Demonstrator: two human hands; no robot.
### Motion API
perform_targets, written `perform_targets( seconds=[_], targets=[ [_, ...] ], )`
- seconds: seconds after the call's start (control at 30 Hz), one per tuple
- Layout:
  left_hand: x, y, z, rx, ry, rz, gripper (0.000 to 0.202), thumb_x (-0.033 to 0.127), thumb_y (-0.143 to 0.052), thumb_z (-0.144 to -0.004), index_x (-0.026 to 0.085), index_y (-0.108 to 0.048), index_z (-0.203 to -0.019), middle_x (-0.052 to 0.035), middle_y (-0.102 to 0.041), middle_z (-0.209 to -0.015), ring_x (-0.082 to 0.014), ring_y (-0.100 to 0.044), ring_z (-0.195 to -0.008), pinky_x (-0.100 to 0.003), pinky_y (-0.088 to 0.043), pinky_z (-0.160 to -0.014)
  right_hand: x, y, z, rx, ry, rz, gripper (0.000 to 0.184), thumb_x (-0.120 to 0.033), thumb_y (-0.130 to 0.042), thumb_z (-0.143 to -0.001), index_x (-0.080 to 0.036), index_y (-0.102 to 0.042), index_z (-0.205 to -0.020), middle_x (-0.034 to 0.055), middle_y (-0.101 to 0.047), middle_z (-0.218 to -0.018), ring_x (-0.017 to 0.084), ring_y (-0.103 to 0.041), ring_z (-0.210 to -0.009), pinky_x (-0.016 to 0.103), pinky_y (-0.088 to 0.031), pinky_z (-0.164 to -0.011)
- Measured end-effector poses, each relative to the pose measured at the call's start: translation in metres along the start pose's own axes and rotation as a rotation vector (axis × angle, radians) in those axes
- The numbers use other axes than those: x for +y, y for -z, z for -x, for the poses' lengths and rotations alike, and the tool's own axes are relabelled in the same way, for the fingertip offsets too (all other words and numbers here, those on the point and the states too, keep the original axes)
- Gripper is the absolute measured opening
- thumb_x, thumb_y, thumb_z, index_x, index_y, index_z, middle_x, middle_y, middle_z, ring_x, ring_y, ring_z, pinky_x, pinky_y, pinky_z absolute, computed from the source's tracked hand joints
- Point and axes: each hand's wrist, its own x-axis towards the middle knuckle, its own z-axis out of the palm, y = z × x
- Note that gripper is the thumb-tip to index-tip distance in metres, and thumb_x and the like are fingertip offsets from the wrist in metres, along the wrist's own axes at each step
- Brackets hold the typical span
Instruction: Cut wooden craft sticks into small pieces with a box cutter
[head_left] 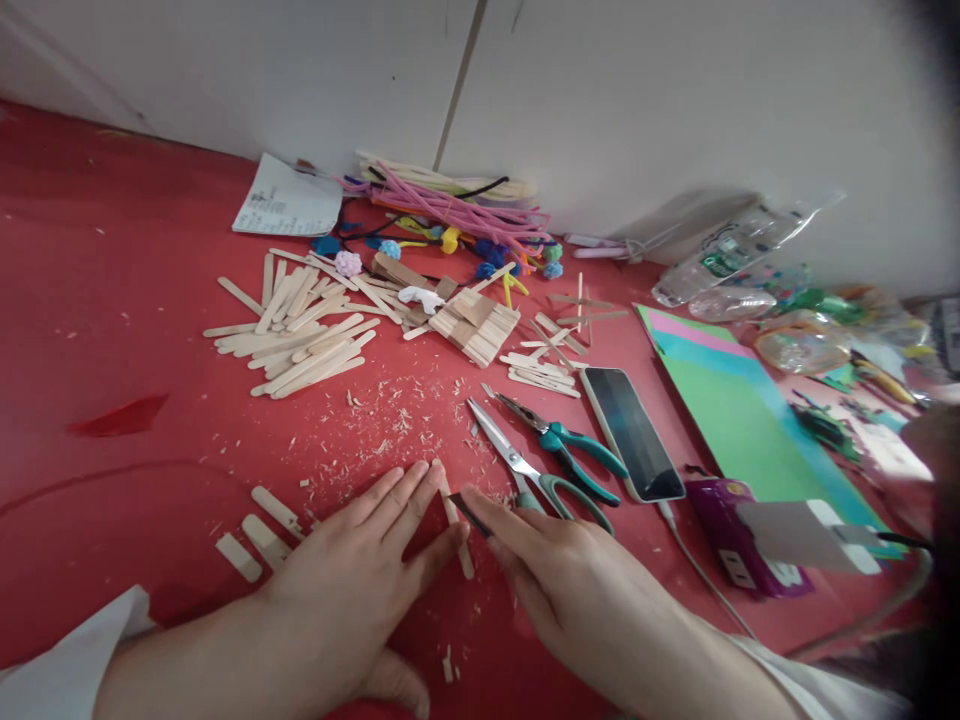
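A narrow wooden craft stick (453, 522) lies on the red tabletop in front of me. My left hand (375, 545) pins it down, fingertips near its far end and thumb across its lower part. In my right hand (555, 560) is a thin dark blade (470, 515), its tip against the stick; most of the blade is covered by my fingers. Wood shavings (390, 420) are scattered beyond my hands. Beside my left wrist lie several short craft stick pieces (262, 538), some partly hidden. Scissors (517, 462) and teal-handled pliers (562, 440) lie just beyond my right hand.
A pile of craft sticks (300, 340) is at back left, near a joined stick panel (480, 330). Pipe cleaners (457, 205) lie along the wall. To the right are a phone (634, 430), coloured sheets (750, 400), a purple box (720, 520) and a plastic bottle (720, 255).
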Motion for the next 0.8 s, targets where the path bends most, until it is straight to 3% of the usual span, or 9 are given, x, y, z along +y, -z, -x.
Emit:
perform_targets(
  seconds=[0.2, 0.4, 0.6, 0.8],
  targets=[
    [0.0007, -0.0007, -0.0003, 0.010, 0.008, 0.002, 0.103, 0.083, -0.048, -0.056, 0.017, -0.044, -0.135, -0.0180, -0.037, -0.142, -0.0345, -0.032, -0.131, -0.043, -0.022, -0.107, -0.0067, 0.0026, -0.0010, -0.061, -0.002, 0.134, 0.062, -0.004, -0.044, -0.072, -0.011, -0.043, -0.134, 0.0109, -0.072, -0.090, 0.021, -0.070, -0.065, 0.028, -0.057, -0.056],
    [0.0009, 0.0027, -0.0014, -0.020, 0.002, 0.030, 0.098, 0.078, -0.058, -0.053, 0.024, -0.046, -0.133, -0.0169, -0.039, -0.142, -0.0346, -0.033, -0.131, -0.044, -0.022, -0.106, -0.0083, 0.0016, -0.0006, -0.073, 0.015, 0.151, 0.059, -0.005, -0.041, -0.074, -0.007, -0.043, -0.133, 0.0139, -0.070, -0.099, 0.024, -0.070, -0.070, 0.033, -0.057, -0.055],
    [0.0004, 0.0016, -0.0008, -0.020, 0.007, 0.051, 0.096, 0.081, -0.051, -0.057, 0.026, -0.042, -0.136, -0.0179, -0.035, -0.143, -0.0358, -0.028, -0.133, -0.047, -0.024, -0.106, -0.0062, 0.0059, 0.0021, -0.012, 0.067, 0.125, 0.057, -0.006, -0.039, -0.075, -0.007, -0.045, -0.132, 0.0138, -0.070, -0.099, 0.026, -0.070, -0.071, 0.036, -0.056, -0.054],
    [0.0001, 0.0075, -0.0035, -0.095, 0.006, 0.042, 0.102, 0.071, -0.068, -0.049, 0.024, -0.042, -0.135, -0.0211, -0.032, -0.143, -0.0397, -0.030, -0.131, -0.049, -0.027, -0.104, 0.0008, 0.0067, 0.0062, -0.049, 0.083, 0.098, 0.064, -0.002, -0.042, -0.071, -0.010, -0.041, -0.135, 0.0122, -0.070, -0.100, 0.025, -0.070, -0.073, 0.036, -0.056, -0.060]
  ],
)
